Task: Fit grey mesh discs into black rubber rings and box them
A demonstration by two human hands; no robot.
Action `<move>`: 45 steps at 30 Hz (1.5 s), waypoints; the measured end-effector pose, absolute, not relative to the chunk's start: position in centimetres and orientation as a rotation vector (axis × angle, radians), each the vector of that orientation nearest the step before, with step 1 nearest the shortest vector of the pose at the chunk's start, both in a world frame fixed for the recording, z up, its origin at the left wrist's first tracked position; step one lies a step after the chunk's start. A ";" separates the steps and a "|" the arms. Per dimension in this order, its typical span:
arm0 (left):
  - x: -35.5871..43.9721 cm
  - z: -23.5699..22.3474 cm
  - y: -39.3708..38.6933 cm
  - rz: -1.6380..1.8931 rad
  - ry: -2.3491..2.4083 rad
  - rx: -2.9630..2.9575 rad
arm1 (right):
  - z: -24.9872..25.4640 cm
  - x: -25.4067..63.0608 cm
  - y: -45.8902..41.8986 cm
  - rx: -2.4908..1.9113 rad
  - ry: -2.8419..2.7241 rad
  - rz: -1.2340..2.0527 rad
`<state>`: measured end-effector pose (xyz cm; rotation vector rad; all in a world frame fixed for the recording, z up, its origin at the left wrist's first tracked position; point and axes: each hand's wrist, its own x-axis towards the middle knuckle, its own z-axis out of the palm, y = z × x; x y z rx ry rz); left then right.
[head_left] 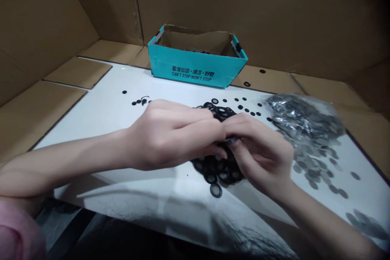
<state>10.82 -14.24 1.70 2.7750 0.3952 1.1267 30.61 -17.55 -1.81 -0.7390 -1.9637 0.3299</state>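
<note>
Cardboard walls (258, 12) bound a white work surface (122, 195), over which both hands meet near the middle. The right hand (263, 154) is bent inward, its thumb and forefinger closed on a small grey piece (232, 140); the outline of this piece is mostly covered by the fingers. The left hand (170, 134) is narrow, back upward and fingers curled, its forefinger reaching the right hand's fingers beside the piece; whether it also grips the piece cannot be told. Directly below both hands is a pile of black rings (213, 166), many showing pale centres, partly hidden by the hands. One black-rimmed ring (215, 190) lies at the near edge of the pile. A teal box (195, 65), open at the top and printed "CAN'T STOP WON'T STOP", stands beyond the pile; dark items are just visible inside, too obscured to identify. Small black discs (139, 101) are scattered left of the pile, with others beyond it to the right. A clear plastic bag (304, 115) of grey discs rests at the right, loose grey discs (315, 170) spread in front of it. A further grey cluster (365, 223) lies near the right forearm. A pink sleeve (18, 231) shows at lower left.
</note>
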 end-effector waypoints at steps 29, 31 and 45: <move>10.1 1.9 -13.7 0.919 0.325 2.967 | -1.1 30.9 -18.4 -0.659 -2.029 -0.216; 10.2 1.0 -13.5 1.127 0.286 2.951 | -1.1 30.9 -18.6 -0.677 -2.046 -0.232; 10.6 2.6 -13.6 0.902 0.275 2.880 | -1.1 30.8 -18.7 -0.625 -2.089 -0.149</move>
